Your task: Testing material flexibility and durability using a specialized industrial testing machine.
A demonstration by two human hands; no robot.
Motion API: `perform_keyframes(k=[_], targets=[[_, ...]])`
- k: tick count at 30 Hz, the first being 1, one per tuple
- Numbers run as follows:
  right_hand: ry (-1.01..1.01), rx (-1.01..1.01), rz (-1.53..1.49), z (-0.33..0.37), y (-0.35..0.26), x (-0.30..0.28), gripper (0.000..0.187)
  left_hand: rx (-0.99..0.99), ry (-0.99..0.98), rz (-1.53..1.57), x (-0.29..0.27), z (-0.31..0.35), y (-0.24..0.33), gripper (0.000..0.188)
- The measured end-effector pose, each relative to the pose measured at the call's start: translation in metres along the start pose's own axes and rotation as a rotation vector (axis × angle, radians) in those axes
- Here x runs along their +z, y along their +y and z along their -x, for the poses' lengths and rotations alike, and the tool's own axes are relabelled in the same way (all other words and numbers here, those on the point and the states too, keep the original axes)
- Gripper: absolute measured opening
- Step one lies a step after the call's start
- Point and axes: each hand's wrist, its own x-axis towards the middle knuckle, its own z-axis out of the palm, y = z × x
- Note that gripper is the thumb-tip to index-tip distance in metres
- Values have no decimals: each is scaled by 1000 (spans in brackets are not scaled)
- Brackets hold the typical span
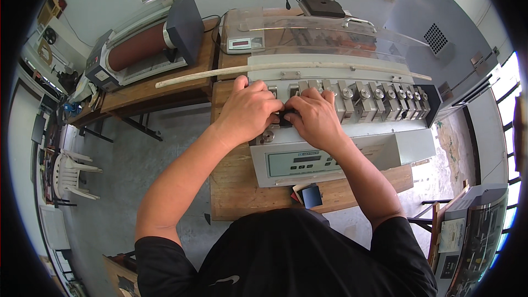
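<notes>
Head view: both hands meet at the left end of a grey benchtop test machine (330,157), over its row of metal clamp stations (379,99). Left hand (250,111) and right hand (314,118) have fingers curled together around a small black piece (287,116), sitting between them at roughly the second station from the left. Looks pinched from both sides, but the fingers hide most of it, so cannot tell exactly which fingers bear on it.

Handling judgement: piece is small and dark, probably light and stiff; little to grab, so a fingertip pinch at its two ends is likely the only workable hold. Easy to drop into the gaps between clamps. Clamp blocks look like bare metal with hard edges, so fingers need to stay clear of them.

Around: clear plastic guard (330,36) raised behind the clamps, long pale strip (187,80) across the wooden bench (242,187), small digital scale (245,44) behind, dark phone-like slab (312,195) at the bench's near edge
</notes>
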Motion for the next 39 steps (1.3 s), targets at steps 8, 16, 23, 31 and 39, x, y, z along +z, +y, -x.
perform_keyframes(k=[8, 16, 23, 31, 39], targets=[[13, 25, -9, 0, 0, 1, 14, 7, 54, 53, 3, 0, -2, 23], [42, 85, -24, 0, -4, 5, 13, -70, 4, 67, 2, 0, -1, 25], [51, 73, -18, 0, -2, 5, 7, -51, -21, 88, -3, -3, 0, 18], [52, 62, -5, 0, -2, 5, 5, 56, -71, 27, -4, -8, -7, 15], [42, 65, -3, -1, -4, 2, 5, 41, -84, 58, -7, -10, -4, 11]])
